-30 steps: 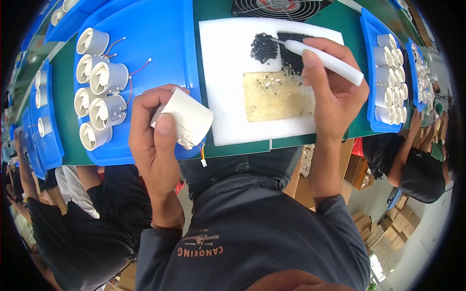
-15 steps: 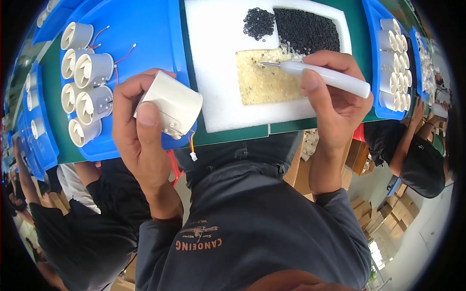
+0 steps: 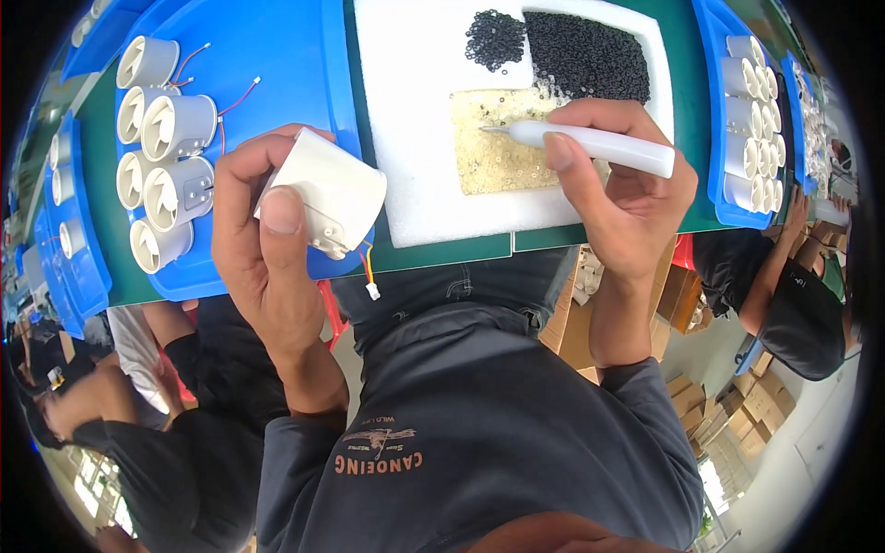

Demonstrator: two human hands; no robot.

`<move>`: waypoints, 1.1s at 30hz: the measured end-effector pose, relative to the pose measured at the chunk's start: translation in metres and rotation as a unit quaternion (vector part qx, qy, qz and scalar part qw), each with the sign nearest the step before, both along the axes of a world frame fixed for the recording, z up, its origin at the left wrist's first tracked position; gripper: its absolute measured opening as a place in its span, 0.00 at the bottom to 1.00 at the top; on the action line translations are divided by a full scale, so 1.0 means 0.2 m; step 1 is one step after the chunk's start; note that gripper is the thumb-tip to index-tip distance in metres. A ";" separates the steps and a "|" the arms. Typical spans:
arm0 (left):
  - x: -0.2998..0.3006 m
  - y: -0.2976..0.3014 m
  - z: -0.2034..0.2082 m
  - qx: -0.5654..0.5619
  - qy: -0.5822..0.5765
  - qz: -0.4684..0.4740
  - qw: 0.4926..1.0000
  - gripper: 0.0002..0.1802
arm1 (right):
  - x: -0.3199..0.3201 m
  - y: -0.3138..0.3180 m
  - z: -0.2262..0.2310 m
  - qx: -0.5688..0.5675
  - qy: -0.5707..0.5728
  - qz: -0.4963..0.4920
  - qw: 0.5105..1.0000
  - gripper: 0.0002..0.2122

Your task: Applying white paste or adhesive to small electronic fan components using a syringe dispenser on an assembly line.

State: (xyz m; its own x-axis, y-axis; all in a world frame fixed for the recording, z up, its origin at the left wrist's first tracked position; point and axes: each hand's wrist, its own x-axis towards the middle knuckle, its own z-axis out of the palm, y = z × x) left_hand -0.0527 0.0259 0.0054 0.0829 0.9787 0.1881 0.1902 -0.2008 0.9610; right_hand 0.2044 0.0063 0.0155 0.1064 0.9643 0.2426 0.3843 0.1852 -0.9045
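Observation:
My left hand (image 3: 267,221) is closed around a white cylindrical fan housing (image 3: 336,189), tilted, with small posts on its side and a short wire lead (image 3: 370,272) ending in a white plug. In my right hand (image 3: 627,184) is a white pen-shaped tool (image 3: 595,147) with a thin metal tip. That tip points left, over the shallow recess of small clear washers (image 3: 512,166) in a white foam tray (image 3: 415,147); whether it touches them I cannot tell. Small black rings (image 3: 590,57) fill the neighbouring recess, and a loose pile of black rings (image 3: 495,41) lies beside it.
Left of the foam, a blue tray (image 3: 277,64) carries several white fan housings (image 3: 175,126) with wires. Another blue tray (image 3: 714,111) on the right bears more housings (image 3: 751,120). The green table's front edge (image 3: 461,256) is close to me. Co-workers sit at both sides.
My right hand and the pen-shaped tool have shifted slightly left. The left hand still holds the housing in nearly the same pose. A co-worker at the left has leaned and moved an arm.

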 end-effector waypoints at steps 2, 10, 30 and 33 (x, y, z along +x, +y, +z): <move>0.00 0.00 0.00 -0.003 0.004 0.002 1.000 0.23 | 0.00 0.00 0.00 0.003 -0.003 0.002 1.000 0.07; 0.02 0.00 0.00 -0.004 -0.062 0.007 0.998 0.21 | 0.01 -0.01 -0.01 -0.009 0.019 -0.014 1.000 0.07; -0.01 -0.01 -0.01 -0.016 -0.078 -0.004 0.997 0.18 | -0.08 0.08 0.03 -0.030 0.153 -0.005 0.988 0.07; -0.01 0.00 -0.02 -0.007 -0.048 -0.002 0.999 0.20 | -0.11 0.09 0.04 -0.049 0.142 0.017 0.989 0.08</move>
State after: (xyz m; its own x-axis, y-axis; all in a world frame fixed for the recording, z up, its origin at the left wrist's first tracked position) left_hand -0.0551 0.0252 0.0015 0.0698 0.9809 0.1814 0.0956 -0.1876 0.9776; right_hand 0.1829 0.0242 0.0230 0.1233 0.9860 0.1125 0.1082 0.0994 -0.9892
